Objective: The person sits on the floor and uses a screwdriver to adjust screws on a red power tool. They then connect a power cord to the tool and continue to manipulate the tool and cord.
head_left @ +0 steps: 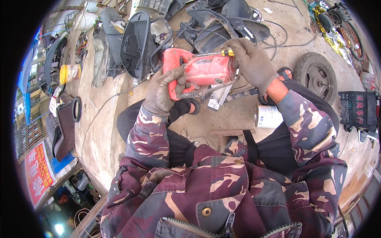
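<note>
Grey-brown fabric gloves, one pair: left hand, fingers wrapped around the looped handle of the red power tool; right hand, thumb and fingers pinching the yellow-handled screwdriver. Whether the right palm also bears on the casing, I cannot tell from my remote seat.

Relation, as I log it: tool's long axis runs left to right, looped handle within the left grip, rounded end just beside the right hand, which is the nearer to that end; screwdriver lies along the casing's far upper side.

Power tool, one: raised above the concrete ground, between the hands; red casing scuffed and dusty, pale label, dark cord looping beneath.

Surroundings: metal can by the right knee; tyred wheel toward the ground's right edge; black plastic panels toward its far left corner.
</note>
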The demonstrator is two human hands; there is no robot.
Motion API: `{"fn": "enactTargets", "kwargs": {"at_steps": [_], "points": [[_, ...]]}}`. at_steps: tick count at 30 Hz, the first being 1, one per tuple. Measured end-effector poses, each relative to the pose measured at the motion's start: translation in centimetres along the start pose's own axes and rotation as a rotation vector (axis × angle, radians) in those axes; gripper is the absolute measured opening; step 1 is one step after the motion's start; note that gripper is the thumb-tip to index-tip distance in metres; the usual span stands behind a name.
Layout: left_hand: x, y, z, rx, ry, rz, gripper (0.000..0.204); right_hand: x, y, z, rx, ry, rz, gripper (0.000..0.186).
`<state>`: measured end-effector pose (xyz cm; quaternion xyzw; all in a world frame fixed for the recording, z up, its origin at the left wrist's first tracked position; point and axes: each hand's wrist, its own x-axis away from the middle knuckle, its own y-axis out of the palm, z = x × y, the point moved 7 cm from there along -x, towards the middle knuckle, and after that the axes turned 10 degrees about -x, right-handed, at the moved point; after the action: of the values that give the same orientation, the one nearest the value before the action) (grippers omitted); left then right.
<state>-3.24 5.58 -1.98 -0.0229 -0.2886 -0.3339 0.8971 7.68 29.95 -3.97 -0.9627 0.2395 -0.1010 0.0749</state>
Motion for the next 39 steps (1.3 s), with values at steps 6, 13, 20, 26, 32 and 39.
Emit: {"fn": "enactTargets", "kwargs": {"at_steps": [6,13,20,26,32,39], "points": [[-0.1,-0.1,0.0,-0.015,0.016,-0.007,0.019,0.4,0.1,-2.1,-0.027,-0.31,0.034,0.037],[0.0,0.0,0.0,-0.014,-0.005,0.006,0.019,0.1,0.2,-0.9,-0.03,-0.126,-0.006,0.043],[0.2,0.2,0.2,-0.012,-0.004,0.009,0.019,0.0,0.3,-0.1,-0.043,0.003,-0.057,0.044],[0.1,0.2,0.2,-0.036,0.003,0.002,0.022,0.5,0.3,-1.8,-0.035,-0.253,0.001,0.037],[0.2,0.2,0.2,-0.05,0.012,0.0,0.023,0.1,0.4,0.2,-0.104,0.08,-0.102,0.038],[0.3,0.3,0.4,-0.064,0.013,0.007,0.023,0.7,0.3,-1.5,-0.009,-0.268,0.015,0.036]]}}
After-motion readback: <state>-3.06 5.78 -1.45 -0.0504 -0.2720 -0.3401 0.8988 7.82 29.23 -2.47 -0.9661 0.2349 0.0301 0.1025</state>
